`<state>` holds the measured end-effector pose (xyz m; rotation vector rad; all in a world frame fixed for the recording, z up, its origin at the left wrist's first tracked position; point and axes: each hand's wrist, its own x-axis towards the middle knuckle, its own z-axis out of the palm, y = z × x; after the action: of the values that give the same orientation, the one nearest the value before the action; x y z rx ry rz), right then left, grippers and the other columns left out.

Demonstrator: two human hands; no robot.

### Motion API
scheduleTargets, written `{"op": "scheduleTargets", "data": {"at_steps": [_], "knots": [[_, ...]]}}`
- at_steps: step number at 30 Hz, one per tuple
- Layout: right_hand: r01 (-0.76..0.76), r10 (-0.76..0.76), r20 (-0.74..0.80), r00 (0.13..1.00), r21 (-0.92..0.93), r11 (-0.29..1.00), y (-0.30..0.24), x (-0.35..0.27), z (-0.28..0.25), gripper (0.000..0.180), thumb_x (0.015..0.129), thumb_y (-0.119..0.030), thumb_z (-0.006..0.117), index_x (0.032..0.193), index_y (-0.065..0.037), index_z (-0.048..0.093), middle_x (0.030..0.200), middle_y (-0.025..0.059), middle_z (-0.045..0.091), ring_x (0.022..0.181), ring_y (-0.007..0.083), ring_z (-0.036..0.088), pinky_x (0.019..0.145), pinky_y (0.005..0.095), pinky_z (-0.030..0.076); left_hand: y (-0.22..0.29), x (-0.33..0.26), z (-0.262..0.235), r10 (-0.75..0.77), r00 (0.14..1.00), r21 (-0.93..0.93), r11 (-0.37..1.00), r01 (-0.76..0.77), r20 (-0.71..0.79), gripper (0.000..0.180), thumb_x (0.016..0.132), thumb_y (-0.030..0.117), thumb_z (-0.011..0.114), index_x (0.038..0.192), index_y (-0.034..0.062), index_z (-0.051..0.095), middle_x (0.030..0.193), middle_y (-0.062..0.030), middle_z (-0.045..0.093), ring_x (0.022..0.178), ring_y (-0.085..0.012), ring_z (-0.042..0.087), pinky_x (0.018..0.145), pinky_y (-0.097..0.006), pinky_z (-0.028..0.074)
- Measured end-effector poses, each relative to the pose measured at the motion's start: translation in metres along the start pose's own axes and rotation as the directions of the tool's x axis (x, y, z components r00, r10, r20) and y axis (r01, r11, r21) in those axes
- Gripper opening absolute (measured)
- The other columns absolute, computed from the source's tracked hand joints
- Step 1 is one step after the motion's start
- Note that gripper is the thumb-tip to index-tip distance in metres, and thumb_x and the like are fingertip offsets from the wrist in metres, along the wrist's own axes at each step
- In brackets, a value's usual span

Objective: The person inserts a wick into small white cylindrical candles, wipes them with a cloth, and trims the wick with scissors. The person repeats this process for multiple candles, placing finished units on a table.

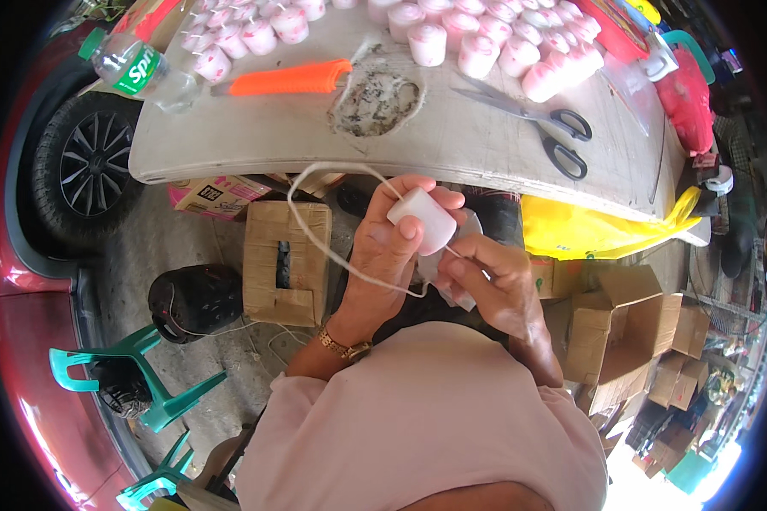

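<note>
My left hand (383,255) grips a short white cylinder of wax (423,218), a candle, just below the table's front edge. A long white string (315,237) loops out from it to the left and back under my fingers. My right hand (496,285) sits just right of and below the candle, fingers pinched on the string's end beside a scrap of clear plastic (452,289). A gold bracelet circles my left wrist.
The pale table (256,136) carries several pink-and-white candles (477,51), an orange-handled knife (290,79), black scissors (554,128), a clear plastic bottle (136,64) and a wax-stained patch (375,102). Cardboard boxes (285,260), a yellow bag (588,230), green plastic chairs (145,375) and a red car's wheel (85,162) surround me.
</note>
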<state>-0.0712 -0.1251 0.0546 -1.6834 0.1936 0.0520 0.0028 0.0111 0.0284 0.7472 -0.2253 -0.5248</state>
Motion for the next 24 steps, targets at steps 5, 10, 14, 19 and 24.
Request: {"op": "scheduleTargets", "data": {"at_steps": [5, 10, 14, 19, 24], "knots": [[0.314, -0.307, -0.089, 0.948, 0.435, 0.844, 0.002, -0.001, -0.027, 0.019, 0.097, -0.01, 0.053, 0.087, 0.002, 0.064, 0.069, 0.0096, 0.06, 0.054, 0.0159, 0.053, 0.051, 0.032, 0.045, 0.006, 0.003, -0.017, 0.096, 0.993, 0.111, 0.99, -0.088, -0.07, 0.054, 0.09, 0.044, 0.065, 0.124, 0.0055, 0.045, 0.11, -0.0137, 0.061, 0.095, -0.0203, 0.063, 0.089, -0.038, 0.053], [0.356, -0.263, -0.255, 0.931, 0.796, 0.489, 0.015, -0.013, -0.092, 0.013, 0.098, -0.013, 0.05, 0.089, -0.004, 0.053, 0.069, 0.0017, 0.043, 0.053, 0.0115, 0.038, 0.06, 0.0285, 0.032, 0.019, -0.003, -0.041, -0.005, 1.0, 0.131, 0.991, 0.008, -0.019, 0.042, 0.094, 0.041, 0.061, 0.114, 0.0065, 0.048, 0.098, -0.0114, 0.057, 0.075, -0.0166, 0.061, 0.088, -0.047, 0.056], [0.375, -0.119, -0.355, 0.927, 0.878, 0.298, 0.044, -0.029, -0.127, 0.007, 0.095, -0.009, 0.053, 0.091, -0.003, 0.055, 0.069, -0.0001, 0.039, 0.056, 0.0103, 0.036, 0.061, 0.028, 0.032, 0.029, -0.006, -0.052, -0.023, 1.0, -0.129, 0.991, 0.02, -0.017, 0.034, 0.097, 0.035, 0.055, 0.109, 0.004, 0.049, 0.091, -0.0112, 0.052, 0.073, -0.0146, 0.06, 0.083, -0.045, 0.06], [0.297, 0.047, -0.311, 0.949, 0.935, 0.196, 0.079, -0.052, -0.12, 0.016, 0.098, -0.015, 0.051, 0.1, -0.002, 0.06, 0.073, 0.0022, 0.047, 0.058, 0.0137, 0.042, 0.062, 0.0298, 0.036, 0.026, -0.005, -0.061, -0.145, 0.989, -0.091, 0.985, 0.144, -0.013, 0.02, 0.094, 0.021, 0.058, 0.099, 0.0022, 0.055, 0.098, -0.016, 0.055, 0.076, -0.019, 0.061, 0.084, -0.044, 0.059], [-0.022, 0.16, -0.481, 0.862, 0.28, 0.96, 0.082, -0.06, -0.112, 0.038, 0.094, -0.026, 0.056, 0.125, -0.005, 0.056, 0.107, 0.004, 0.062, 0.075, 0.0192, 0.06, 0.068, 0.0331, 0.047, -0.003, 0.003, -0.06, 0.057, 0.995, 0.568, 0.818, -0.095, 0.085, 0.011, 0.084, 0.007, 0.06, 0.093, 0.003, 0.066, 0.094, -0.0108, 0.065, 0.079, -0.0174, 0.064, 0.073, -0.036, 0.056]]}}
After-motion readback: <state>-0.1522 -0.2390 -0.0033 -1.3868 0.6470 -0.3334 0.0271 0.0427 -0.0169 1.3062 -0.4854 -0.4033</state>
